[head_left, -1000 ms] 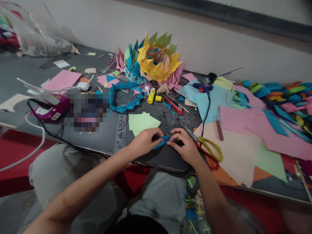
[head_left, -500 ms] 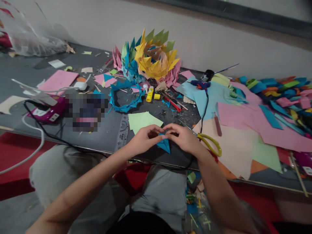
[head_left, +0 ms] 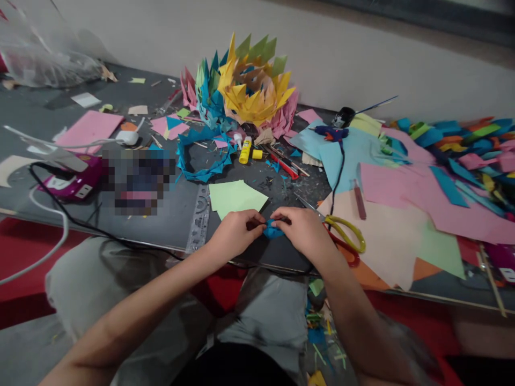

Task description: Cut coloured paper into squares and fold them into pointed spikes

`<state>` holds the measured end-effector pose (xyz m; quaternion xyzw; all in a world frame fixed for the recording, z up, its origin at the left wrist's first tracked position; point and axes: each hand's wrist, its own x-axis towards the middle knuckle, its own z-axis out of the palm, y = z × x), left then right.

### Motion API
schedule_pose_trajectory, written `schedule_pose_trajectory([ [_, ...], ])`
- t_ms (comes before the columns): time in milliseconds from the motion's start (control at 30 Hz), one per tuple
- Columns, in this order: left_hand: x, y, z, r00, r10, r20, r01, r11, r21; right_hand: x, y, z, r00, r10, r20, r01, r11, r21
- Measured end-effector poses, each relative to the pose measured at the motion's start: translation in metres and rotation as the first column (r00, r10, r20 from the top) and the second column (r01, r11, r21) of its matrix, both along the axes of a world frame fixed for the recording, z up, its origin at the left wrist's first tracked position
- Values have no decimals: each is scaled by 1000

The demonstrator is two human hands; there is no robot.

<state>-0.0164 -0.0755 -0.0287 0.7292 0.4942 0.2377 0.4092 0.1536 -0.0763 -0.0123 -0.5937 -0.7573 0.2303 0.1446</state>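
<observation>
A small piece of folded blue paper is pinched between my two hands, low over the dark table. My left hand grips its left side with thumb and fingers closed. From the right, my right hand pinches the same paper, its fingers hiding part of the folds. Just behind the hands lie light green paper sheets. Scissors with yellow and red handles rest beside my right wrist. A ring of folded blue paper points lies farther back to the left.
Stacked rings of yellow, green, blue and pink folded paper stand against the wall. A yellow glue stick, a clear ruler, a glue gun with a cord and a purple power strip lie around. Pink sheets cover the right side.
The blue paper was held flat, then turned so a point hung toward me; now it looks more compact between my fingertips. Both hands stay close together. The view has shifted slightly.
</observation>
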Motion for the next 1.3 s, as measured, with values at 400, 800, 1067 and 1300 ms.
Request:
schedule_pose_trajectory([
  [400, -11, 9, -2, 928, -183, -324, 267, 934, 238, 16, -1, -33, 918, 395, 26, -366, 822, 437],
  [800, -17, 9, -4, 910, -270, -314, 360, 890, 279, 28, 2, -33, 845, 472, 250, -533, 721, 443],
  [1067, -18, 10, -5, 882, -303, -360, 414, 865, 285, 27, 0, -28, 814, 496, 303, -580, 730, 363],
  [1300, -25, 4, -1, 799, -251, -546, 504, 774, 383, 25, -5, -28, 803, 479, 355, -591, 721, 362],
])
